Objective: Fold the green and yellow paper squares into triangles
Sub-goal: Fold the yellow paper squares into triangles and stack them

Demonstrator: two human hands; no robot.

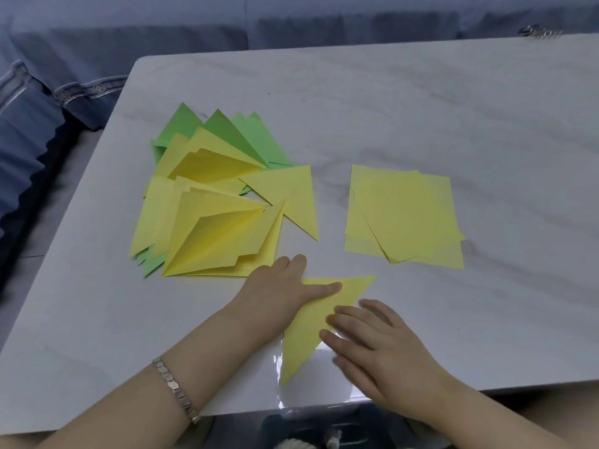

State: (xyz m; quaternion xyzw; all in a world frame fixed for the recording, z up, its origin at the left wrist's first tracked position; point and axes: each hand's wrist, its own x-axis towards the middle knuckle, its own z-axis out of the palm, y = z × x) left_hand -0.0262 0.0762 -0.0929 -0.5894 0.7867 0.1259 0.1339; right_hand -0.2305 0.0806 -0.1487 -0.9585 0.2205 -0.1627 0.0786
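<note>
The left hand (278,286) lies flat with its fingers stretched out and its fingertips pressing the upper corner of the folded yellow triangle (306,325), while the right hand (366,341) is spread flat as well, its fingers laid across the triangle's long edge from the right side. That long edge runs on a slant, from a far point up and to the right down to a near point by the table's front edge, and the right hand's fingertips sit about halfway along it, so by my judgement this hand is the one placed to run the crease while the left pins the sheet. The triangle lies directly in front of the person, between the two hands. Just beyond the left hand, touching or nearly touching its knuckles, spreads the pile of folded triangles (210,202), green ones underneath and yellow on top; the left hand is plainly nearer to it. The stack of unfolded yellow squares (405,215) sits farther back on the right, nearer the right hand, on the marbled table (421,108)
</note>
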